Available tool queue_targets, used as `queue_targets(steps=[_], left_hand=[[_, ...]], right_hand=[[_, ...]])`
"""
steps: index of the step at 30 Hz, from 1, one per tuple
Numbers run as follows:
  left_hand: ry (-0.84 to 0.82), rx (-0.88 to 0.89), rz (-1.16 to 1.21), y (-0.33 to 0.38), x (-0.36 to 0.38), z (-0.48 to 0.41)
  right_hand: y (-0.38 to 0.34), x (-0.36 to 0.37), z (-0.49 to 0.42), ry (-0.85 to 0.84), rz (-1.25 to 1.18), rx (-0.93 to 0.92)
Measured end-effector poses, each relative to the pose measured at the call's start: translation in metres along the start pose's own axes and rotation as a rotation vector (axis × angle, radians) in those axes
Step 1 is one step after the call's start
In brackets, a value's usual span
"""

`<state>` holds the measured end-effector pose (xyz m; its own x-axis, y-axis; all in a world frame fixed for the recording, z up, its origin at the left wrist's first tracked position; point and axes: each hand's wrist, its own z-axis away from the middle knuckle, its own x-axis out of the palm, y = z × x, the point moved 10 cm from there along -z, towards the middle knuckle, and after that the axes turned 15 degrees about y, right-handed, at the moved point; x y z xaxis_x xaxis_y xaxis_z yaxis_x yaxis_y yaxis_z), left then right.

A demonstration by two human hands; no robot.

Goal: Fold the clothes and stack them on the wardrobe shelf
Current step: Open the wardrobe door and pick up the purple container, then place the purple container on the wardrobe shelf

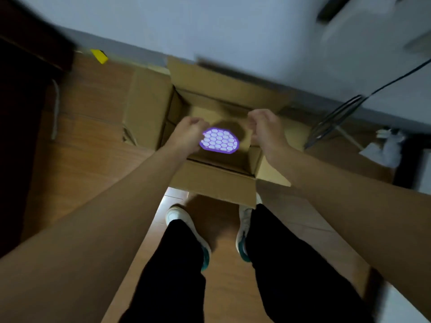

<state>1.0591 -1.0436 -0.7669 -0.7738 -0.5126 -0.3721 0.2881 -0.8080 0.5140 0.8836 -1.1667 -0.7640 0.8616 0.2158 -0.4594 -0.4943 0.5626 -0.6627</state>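
Note:
An open cardboard box [217,183] stands on the wooden floor in front of my feet, and no clothes show in it. Both my hands hover over its opening. My left hand [189,136] has curled fingers. A flat purple piece with white ovals [219,140] lies against its fingertips, and the blur hides whether the fingers pinch it. My right hand [268,131] is curled too, with nothing visible in it. The wardrobe [21,113] is a dark mass at the left edge; its shelf is out of view.
The box sits close to a pale wall [233,31]. A wire rack with a black cable [333,117] stands to the right, beside white crumpled material [387,148]. A yellow scrap [99,55] lies by the skirting. The whole frame is motion-blurred.

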Motion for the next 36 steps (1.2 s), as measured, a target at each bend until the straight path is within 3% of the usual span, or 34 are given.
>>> queue_targets(steps=[3,7,12,20,30,36], left_hand=[[-0.042,-0.004,0.186,0.051,-0.048,0.093],[0.031,0.045,0.372,0.096,-0.134,0.214],[0.196,0.059,0.494,0.082,-0.23,0.342],[0.526,-0.158,0.883,-0.098,-0.293,0.511],[0.83,-0.533,1.409,-0.371,-0.229,0.692],[1.017,-0.646,1.667,-0.48,-0.212,0.78]], right_hand=[[-0.086,-0.041,0.073,-0.071,-0.031,-0.111],[-0.174,-0.082,0.178,-0.246,-0.049,-0.202],[-0.209,-0.111,0.303,-0.515,0.169,-0.285],[-0.169,-0.108,0.489,-0.879,0.497,-0.392],[-0.055,-0.085,0.739,-1.368,0.896,-0.705],[0.046,-0.081,0.829,-1.462,1.283,-0.817]])
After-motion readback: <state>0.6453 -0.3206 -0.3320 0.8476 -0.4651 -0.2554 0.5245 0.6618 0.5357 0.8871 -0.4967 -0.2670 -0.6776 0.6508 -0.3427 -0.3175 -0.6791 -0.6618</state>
